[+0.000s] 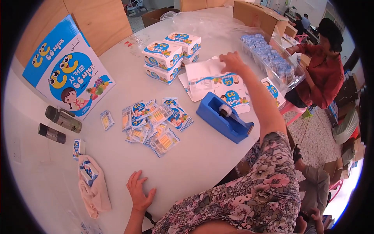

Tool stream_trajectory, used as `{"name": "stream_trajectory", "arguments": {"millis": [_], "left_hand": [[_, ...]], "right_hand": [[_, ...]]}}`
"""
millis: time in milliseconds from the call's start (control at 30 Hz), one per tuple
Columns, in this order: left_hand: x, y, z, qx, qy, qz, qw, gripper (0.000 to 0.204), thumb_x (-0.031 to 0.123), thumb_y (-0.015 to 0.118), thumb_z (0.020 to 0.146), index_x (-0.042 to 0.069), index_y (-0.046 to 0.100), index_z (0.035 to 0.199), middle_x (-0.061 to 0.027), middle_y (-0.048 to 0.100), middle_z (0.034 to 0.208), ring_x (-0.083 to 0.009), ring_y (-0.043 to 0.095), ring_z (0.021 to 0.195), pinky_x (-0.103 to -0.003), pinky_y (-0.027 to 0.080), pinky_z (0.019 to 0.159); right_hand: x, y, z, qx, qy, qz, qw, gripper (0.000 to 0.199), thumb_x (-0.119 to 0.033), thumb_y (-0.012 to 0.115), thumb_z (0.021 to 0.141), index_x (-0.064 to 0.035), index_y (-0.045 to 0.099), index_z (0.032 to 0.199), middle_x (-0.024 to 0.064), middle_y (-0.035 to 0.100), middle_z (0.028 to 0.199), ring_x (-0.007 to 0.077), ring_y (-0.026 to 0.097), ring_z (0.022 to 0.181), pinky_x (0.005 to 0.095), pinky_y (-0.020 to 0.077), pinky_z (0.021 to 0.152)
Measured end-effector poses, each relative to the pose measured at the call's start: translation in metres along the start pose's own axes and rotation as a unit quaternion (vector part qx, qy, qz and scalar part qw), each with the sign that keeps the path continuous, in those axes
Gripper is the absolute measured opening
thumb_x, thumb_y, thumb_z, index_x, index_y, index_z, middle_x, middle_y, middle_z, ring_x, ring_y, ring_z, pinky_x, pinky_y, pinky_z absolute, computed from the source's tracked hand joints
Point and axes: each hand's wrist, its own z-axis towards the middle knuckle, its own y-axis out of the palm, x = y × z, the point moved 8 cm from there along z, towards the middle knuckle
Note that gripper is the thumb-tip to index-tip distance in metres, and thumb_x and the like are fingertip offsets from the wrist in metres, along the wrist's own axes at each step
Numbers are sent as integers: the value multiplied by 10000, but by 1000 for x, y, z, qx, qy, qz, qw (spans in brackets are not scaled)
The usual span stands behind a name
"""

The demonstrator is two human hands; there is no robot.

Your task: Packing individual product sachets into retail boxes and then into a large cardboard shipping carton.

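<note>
My right hand (pixel 234 63) reaches across the table and grips the edge of a flat, unfolded carton (pixel 200 73), white with blue print. Under and beside it lie more flat cartons (pixel 239 93). My left hand (pixel 141 192) rests near the table's front edge with its fingers apart and nothing in it. Beyond it is a loose pile of small clear-and-blue packets (pixel 156 121), with one packet (pixel 106 119) apart on the left. A blue tape dispenser (pixel 222 123) stands below the flat cartons. Made-up small boxes (pixel 163 54) are stacked at the far middle.
A large printed carton (pixel 74 66) stands at the left. Two dark bottles (pixel 62 119) and a pink cloth (pixel 95 191) lie near it. At right are a clear tub (pixel 286 85) of packets and a person in red (pixel 325 78); a cardboard box (pixel 257 17) sits behind.
</note>
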Motion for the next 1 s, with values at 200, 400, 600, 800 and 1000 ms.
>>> {"name": "stream_trajectory", "arguments": {"millis": [200,400,600,800,1000], "left_hand": [[-12,0,-6,14,-7,-6,1000,432,264,741,729,41,581,1062,-181,502,1368,-367,404,1306,-473,269,1085],[62,-83,27,296,64,-27,953,1056,255,897,607,-7,292,1432,-238,265,1512,-382,246,1418,-483,193,1163],[46,-90,-9,308,39,-198,930,1417,390,962,501,-6,41,1502,-211,132,1532,-347,209,1420,-482,246,1144],[45,-58,-51,185,41,-164,968,1424,344,958,537,-9,-43,1486,-195,203,1464,-300,265,1382,-440,296,1125],[2,-51,-44,233,-129,-473,840,1372,275,943,565,-18,-33,1484,-193,209,1441,-305,273,1369,-428,316,1110]], "right_hand": [[-38,-209,-70,270,23,-133,953,225,-284,779,663,-141,684,810,111,661,763,311,656,757,439,494,647],[-246,-253,-188,317,-181,12,931,113,-166,723,729,-115,628,763,89,651,738,293,647,687,439,490,569],[-384,-199,-258,142,-368,229,890,103,-130,706,718,-103,612,753,43,609,693,291,613,650,442,466,596],[-442,-186,-273,-158,-550,295,765,146,-153,727,736,-106,623,826,76,599,731,319,601,758,450,455,682],[-432,-211,-263,338,-457,146,809,455,-284,755,741,-113,645,1148,84,614,1176,307,546,1160,524,359,1037]]}}
